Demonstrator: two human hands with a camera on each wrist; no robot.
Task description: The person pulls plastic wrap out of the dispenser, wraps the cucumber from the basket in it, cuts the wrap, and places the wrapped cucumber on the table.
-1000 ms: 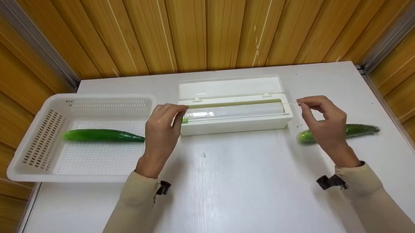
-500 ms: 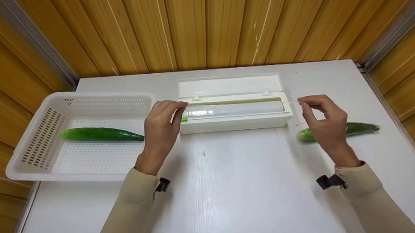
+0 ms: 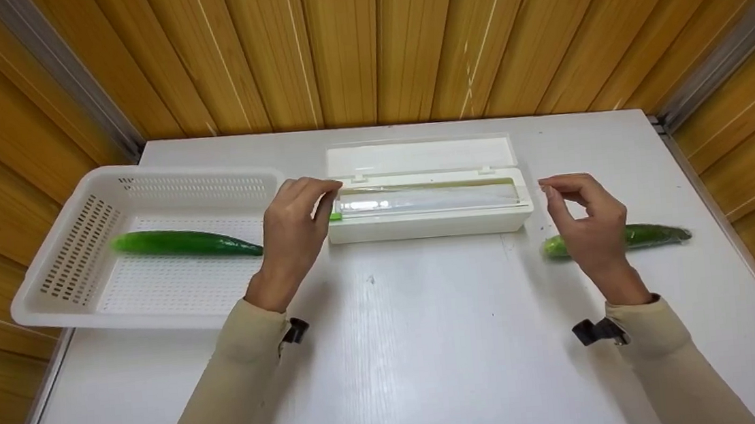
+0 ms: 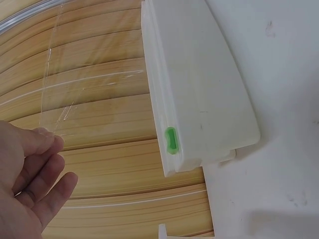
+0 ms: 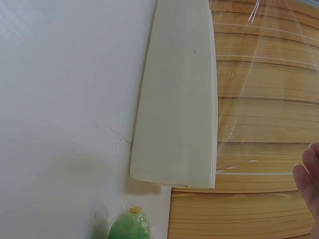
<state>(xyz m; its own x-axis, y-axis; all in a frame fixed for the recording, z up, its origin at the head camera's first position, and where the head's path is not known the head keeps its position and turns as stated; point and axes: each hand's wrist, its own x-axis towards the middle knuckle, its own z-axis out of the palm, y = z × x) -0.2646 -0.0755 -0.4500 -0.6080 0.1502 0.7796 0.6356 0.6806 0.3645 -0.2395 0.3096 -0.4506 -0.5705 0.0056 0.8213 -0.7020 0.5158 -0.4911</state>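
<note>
My left hand (image 3: 293,229) pinches a corner of clear plastic wrap (image 4: 94,74) between thumb and forefinger, the other fingers loosely bent. The film stretches up from a white wrap dispenser (image 3: 430,226), whose lid (image 3: 420,157) is tipped back. A green slide cutter (image 4: 172,140) sits at the dispenser's left end. Beyond the right end, my right hand (image 3: 590,221) pinches the film's other side with thumb and forefinger; its grip is mostly cut off in the right wrist view. Behind this hand lies a film-wrapped cucumber (image 3: 656,235) on the table.
On the left stands a white perforated basket (image 3: 52,315) with an unwrapped cucumber (image 3: 182,244) in it, partly behind my left hand. Everything stands on a white table (image 3: 430,344). Wood-patterned walls (image 3: 342,44) rise along the table's back and sides.
My left fingertips have risen slightly, and the film rises with them. The thin strand of film seen at my right fingertips earlier no longer shows in the head view.
</note>
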